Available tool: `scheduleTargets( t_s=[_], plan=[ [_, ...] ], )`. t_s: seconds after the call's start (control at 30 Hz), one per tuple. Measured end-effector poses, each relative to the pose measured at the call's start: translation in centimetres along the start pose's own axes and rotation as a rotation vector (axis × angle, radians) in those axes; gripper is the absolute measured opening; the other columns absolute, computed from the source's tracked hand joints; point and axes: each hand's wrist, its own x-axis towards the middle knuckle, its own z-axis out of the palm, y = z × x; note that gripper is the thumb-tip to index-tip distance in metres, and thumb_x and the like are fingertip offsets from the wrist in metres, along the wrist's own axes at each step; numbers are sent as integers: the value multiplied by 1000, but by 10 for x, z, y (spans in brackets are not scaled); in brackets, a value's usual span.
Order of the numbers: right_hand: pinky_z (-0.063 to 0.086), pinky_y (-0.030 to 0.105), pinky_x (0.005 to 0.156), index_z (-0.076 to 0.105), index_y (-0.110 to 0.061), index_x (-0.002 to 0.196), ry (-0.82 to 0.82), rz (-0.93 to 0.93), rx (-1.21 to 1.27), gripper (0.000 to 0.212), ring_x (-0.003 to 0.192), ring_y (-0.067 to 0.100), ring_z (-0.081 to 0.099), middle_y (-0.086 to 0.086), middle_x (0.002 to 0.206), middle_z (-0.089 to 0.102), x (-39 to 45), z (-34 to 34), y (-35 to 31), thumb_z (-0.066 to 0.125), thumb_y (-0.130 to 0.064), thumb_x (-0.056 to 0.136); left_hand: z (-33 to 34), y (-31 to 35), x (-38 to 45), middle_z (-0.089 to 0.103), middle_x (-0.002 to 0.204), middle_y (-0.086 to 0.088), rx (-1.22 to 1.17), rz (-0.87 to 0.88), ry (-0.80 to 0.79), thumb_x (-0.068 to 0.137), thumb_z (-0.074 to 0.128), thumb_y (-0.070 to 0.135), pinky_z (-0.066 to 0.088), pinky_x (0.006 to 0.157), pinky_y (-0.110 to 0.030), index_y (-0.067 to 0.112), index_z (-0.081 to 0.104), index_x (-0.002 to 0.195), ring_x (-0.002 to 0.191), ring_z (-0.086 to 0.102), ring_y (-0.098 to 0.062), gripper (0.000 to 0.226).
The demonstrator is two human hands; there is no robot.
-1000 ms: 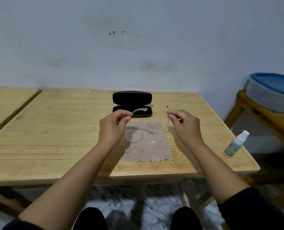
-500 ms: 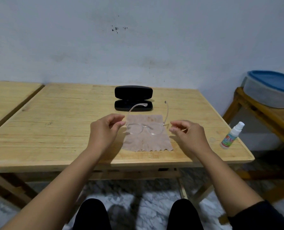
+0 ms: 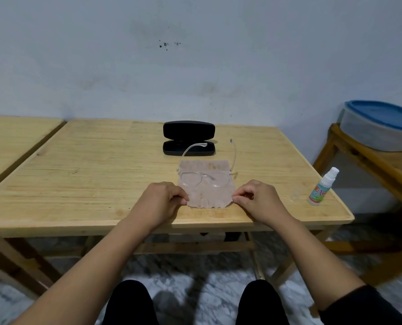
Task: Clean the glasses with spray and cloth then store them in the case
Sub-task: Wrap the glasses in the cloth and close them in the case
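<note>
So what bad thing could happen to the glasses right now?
Both hands, left and right, pinch the near corners of the cloth while the glasses lie on it. Pulling or lifting could slide them off onto the table. The unfolded arms reach toward the open case and might bump it.

A wooden table (image 3: 101, 174) fills the middle of the frame. At its centre lies a beige cloth (image 3: 207, 191) with clear-framed glasses (image 3: 204, 178) resting on it, arms unfolded and pointing away. The left hand (image 3: 160, 200) and right hand (image 3: 258, 199) pinch the cloth's near corners. Behind sits an open black case (image 3: 189, 138). A spray bottle (image 3: 322, 187) stands at right, near the table's edge.
</note>
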Motion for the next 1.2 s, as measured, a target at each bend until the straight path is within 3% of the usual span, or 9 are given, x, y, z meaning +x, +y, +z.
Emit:
scheduleTargets(
  t_s=[0.13, 0.3, 0.5, 0.67, 0.77, 0.97, 1.1, 1.2],
  plan=[
    [36, 10, 64, 74, -20, 91, 127, 94, 212, 9, 79, -1, 53, -8, 89, 64, 12, 3, -7, 69, -23, 84, -2, 6, 10, 67, 85, 9, -83, -137, 143, 84, 64, 20, 39, 73, -16, 21, 72, 89, 80, 58, -7, 10],
    [52, 33, 78, 72, -26, 75, 247, 324, 518, 7, 83, 12, 64, -9, 80, 71, 34, 10, -16, 69, -29, 81, 2, 13, 32, 65, 79, 9, -200, -278, 299, 86, 61, 24, 39, 65, -11, 20, 71, 89, 75, 57, -1, 11],
    [54, 38, 81, 71, -25, 78, 350, 460, 525, 4, 82, 16, 64, -4, 83, 72, 50, 20, -15, 69, -27, 80, 10, 9, 47, 64, 77, 8, -205, -423, 358, 83, 65, 29, 37, 63, -9, 19, 70, 88, 73, 57, -3, 13],
    [52, 37, 76, 67, -30, 70, 368, 471, 491, 14, 77, 18, 64, -6, 78, 70, 58, 16, -2, 65, -22, 82, -2, -3, 46, 63, 75, 9, -175, -412, 386, 85, 62, 25, 32, 60, -4, 19, 71, 88, 67, 52, 3, 11],
    [51, 37, 77, 69, -28, 71, 350, 467, 489, 11, 75, 17, 62, -5, 78, 71, 69, 11, 4, 65, -22, 80, -13, -15, 56, 68, 79, 6, -179, -409, 411, 86, 61, 25, 36, 75, -13, 18, 71, 88, 74, 57, -4, 13],
    [44, 25, 78, 75, -17, 90, 156, 333, 445, 10, 85, 12, 60, -2, 92, 71, 100, 6, 4, 72, -18, 81, -13, -30, 93, 72, 89, 0, -199, -364, 203, 83, 66, 26, 44, 85, -21, 17, 73, 91, 85, 61, -8, 14],
    [39, 19, 80, 72, -10, 105, 56, 248, 327, 25, 92, 9, 55, -2, 98, 62, 114, 7, 0, 73, -14, 81, -3, -35, 107, 73, 88, 1, -185, -340, 68, 80, 70, 21, 42, 68, 0, 16, 73, 93, 68, 56, 6, 14],
    [42, 18, 77, 71, -7, 105, 2, 158, 177, 26, 93, 15, 59, 6, 105, 65, 124, 12, 3, 74, -15, 80, 3, -41, 111, 72, 94, 1, -143, -302, 15, 76, 74, 19, 45, 85, -13, 17, 73, 95, 80, 60, 2, 20]
  ],
)
